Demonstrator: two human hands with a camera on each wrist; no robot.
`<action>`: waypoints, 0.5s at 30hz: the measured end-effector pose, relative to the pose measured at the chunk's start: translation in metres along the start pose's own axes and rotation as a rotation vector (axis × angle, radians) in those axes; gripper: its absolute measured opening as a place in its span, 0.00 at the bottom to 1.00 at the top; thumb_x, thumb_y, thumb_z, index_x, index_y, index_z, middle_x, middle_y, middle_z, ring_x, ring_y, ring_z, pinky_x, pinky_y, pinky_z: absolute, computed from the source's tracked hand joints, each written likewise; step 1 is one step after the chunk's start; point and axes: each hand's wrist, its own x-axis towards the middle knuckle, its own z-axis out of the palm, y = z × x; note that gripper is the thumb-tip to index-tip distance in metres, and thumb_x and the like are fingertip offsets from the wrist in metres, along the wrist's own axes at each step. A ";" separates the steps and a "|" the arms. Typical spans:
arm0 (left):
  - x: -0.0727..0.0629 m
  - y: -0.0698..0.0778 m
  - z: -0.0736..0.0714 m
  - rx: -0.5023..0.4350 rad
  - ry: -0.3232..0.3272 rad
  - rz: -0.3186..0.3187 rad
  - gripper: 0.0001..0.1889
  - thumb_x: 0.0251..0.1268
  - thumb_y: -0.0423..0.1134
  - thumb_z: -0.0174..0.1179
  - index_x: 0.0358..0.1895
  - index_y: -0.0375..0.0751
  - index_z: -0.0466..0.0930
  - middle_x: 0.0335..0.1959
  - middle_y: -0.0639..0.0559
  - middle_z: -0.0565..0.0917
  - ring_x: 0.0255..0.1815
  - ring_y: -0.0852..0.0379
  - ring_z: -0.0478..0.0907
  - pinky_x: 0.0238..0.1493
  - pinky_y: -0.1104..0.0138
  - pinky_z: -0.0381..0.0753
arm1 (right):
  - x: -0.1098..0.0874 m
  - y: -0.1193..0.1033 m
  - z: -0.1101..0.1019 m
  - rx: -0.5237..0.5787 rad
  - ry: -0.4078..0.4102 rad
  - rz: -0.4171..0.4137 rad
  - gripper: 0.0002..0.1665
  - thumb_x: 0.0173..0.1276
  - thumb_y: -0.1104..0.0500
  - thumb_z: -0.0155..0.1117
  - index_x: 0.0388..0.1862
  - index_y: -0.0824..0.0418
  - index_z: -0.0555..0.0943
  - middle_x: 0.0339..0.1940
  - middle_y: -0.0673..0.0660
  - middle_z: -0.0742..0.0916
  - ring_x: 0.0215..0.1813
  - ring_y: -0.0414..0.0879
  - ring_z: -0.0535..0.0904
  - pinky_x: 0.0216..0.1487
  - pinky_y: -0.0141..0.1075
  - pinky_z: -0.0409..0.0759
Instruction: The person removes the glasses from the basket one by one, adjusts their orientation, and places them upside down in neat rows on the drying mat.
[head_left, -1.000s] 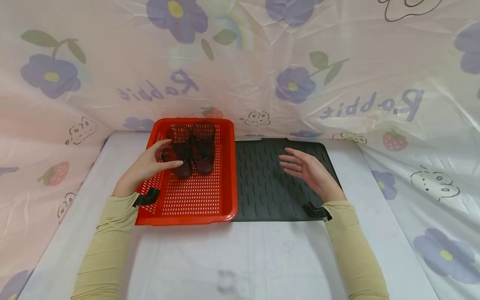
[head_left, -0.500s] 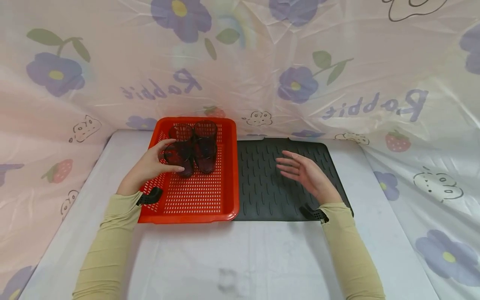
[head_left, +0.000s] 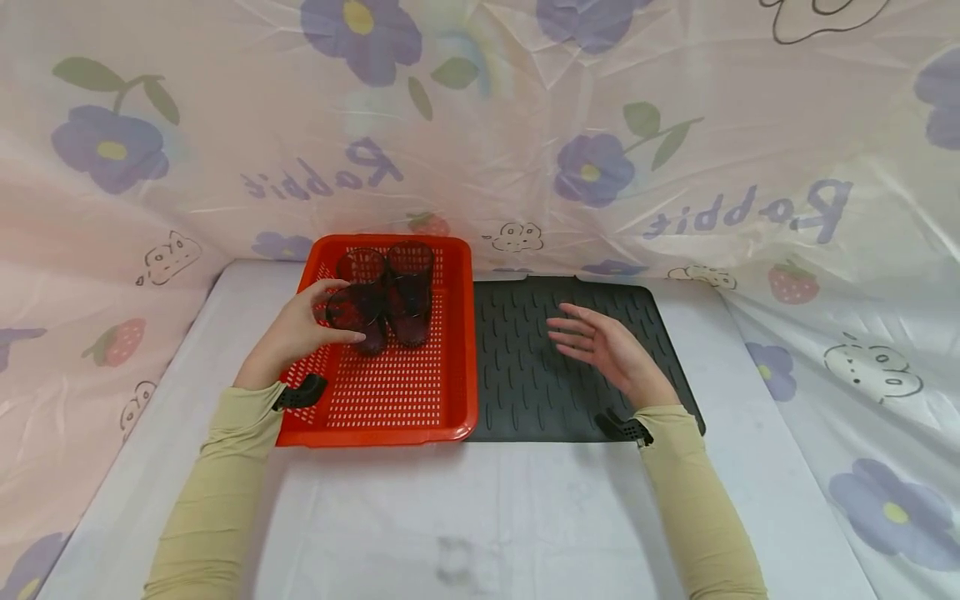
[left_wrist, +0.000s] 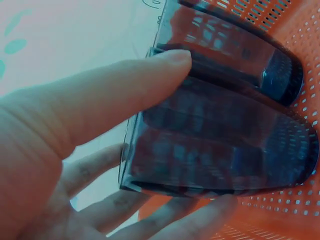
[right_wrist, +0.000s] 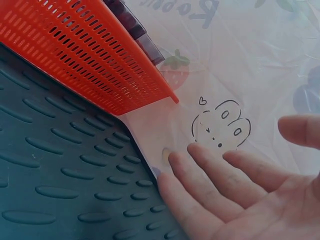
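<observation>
My left hand (head_left: pixel 296 325) is around the rim end of a dark purple see-through drinking glass (head_left: pixel 371 329). In the left wrist view, the thumb lies across the upper edge of this glass (left_wrist: pixel 210 135). The other fingers spread along and behind its lower side; firm contact cannot be told. Several such glasses stand close together in a red perforated plastic basket (head_left: pixel 461 367), including another glass (head_left: pixel 411 296) to the right. My right hand (head_left: pixel 615 350) hovers over a dark ridged mat (head_left: pixel 517 375), fingers extended and thumb apart, holding nothing.
The basket stands on a white-covered table (head_left: pixel 375 508), with the mat directly on its right. A patterned cloth curtain (head_left: pixel 480 150) with flowers and rabbits rises behind the table and along both sides.
The left hand's thumb and index finger have spread slightly wider around the glass. My right hand has drifted a little left and nearer. The glasses keep their places in the basket.
</observation>
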 end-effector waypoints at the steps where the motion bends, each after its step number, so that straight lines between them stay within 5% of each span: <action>1: -0.001 0.001 0.000 0.006 0.005 -0.011 0.47 0.48 0.40 0.75 0.72 0.45 0.58 0.67 0.38 0.65 0.62 0.38 0.66 0.51 0.49 0.74 | 0.000 0.000 0.000 0.003 0.001 0.002 0.31 0.80 0.48 0.41 0.76 0.59 0.56 0.70 0.66 0.68 0.69 0.59 0.64 0.66 0.49 0.66; 8: -0.007 0.005 0.000 0.041 0.020 -0.040 0.48 0.46 0.43 0.77 0.71 0.44 0.58 0.66 0.34 0.64 0.61 0.37 0.65 0.53 0.46 0.71 | 0.000 -0.001 0.002 0.012 0.005 0.005 0.31 0.80 0.48 0.41 0.75 0.59 0.56 0.70 0.66 0.68 0.69 0.59 0.65 0.66 0.49 0.65; 15: -0.016 0.009 0.003 0.063 0.019 -0.046 0.48 0.44 0.43 0.78 0.70 0.43 0.60 0.63 0.35 0.67 0.49 0.41 0.69 0.45 0.54 0.73 | 0.000 -0.001 0.005 0.012 0.000 0.004 0.32 0.79 0.48 0.42 0.76 0.59 0.55 0.70 0.65 0.69 0.69 0.58 0.65 0.65 0.49 0.66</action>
